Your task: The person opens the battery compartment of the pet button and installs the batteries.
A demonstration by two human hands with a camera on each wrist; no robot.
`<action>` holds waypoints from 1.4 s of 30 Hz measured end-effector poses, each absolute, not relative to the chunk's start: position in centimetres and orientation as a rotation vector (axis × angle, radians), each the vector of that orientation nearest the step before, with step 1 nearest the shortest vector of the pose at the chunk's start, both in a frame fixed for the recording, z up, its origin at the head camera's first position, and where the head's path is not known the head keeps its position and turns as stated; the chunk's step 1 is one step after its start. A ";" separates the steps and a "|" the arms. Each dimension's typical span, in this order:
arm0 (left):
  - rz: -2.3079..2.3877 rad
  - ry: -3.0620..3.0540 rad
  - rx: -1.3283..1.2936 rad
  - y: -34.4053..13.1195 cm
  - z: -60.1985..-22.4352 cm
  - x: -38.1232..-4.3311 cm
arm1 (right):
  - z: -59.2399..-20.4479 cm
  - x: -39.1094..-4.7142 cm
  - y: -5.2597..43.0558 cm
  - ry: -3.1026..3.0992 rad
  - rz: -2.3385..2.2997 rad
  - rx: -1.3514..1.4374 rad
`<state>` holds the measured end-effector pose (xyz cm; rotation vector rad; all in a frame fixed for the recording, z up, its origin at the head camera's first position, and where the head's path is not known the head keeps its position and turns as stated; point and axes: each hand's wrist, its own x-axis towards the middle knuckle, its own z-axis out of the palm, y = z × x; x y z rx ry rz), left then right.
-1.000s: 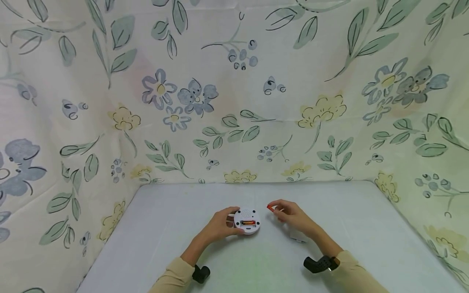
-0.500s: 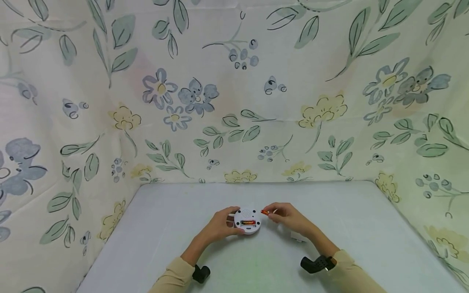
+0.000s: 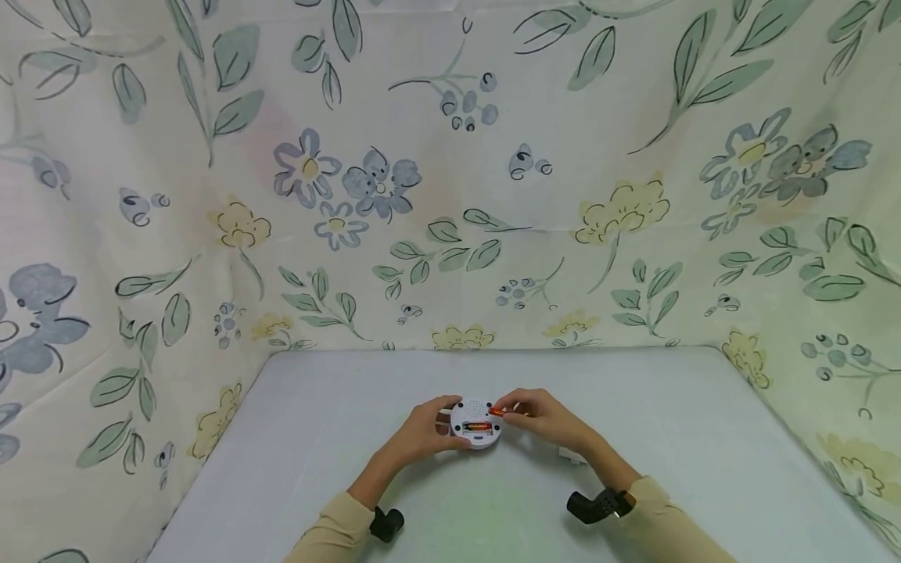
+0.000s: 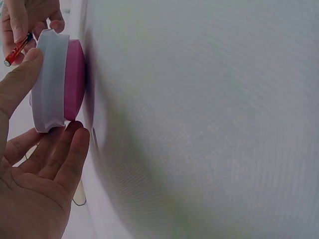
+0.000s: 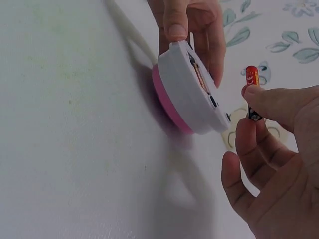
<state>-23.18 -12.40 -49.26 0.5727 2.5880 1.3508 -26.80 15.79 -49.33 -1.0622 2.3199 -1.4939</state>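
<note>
A round white device [image 3: 474, 409] with a speaker grille and an open battery compartment faces up in the head view. Its other side is pink, as the left wrist view shows of the pink part [image 4: 74, 82]. My left hand [image 3: 422, 432] grips the device by its edge, thumb on the near side and fingers on the far side. One battery [image 3: 477, 427] lies in the compartment. Between thumb and fingers, my right hand [image 3: 545, 416] pinches a second red-and-black battery [image 5: 252, 77], which overlaps the device's right edge in the head view and is raised off it in the right wrist view.
A small white piece [image 3: 571, 456] lies on the white tabletop [image 3: 338, 407], partly hidden beneath the right forearm. Black wrist cameras [image 3: 594, 507] sit on both wrists. Floral fabric [image 3: 450, 172] closes off the back and sides of the table.
My right hand has moved left and slightly down with its battery, from beside the device to over its right edge. The left hand and the device have stayed nearly still.
</note>
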 end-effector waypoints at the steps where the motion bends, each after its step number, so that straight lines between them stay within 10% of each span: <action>1: 1.351 2.587 0.575 -12.4 -49.3 -23.2 | -49.3 -26.8 15.7 2.310 -1.503 -1.058; 42: 1.371 2.577 0.622 -12.5 -49.3 -23.2 | -49.6 -26.5 12.0 2.489 -1.376 -1.227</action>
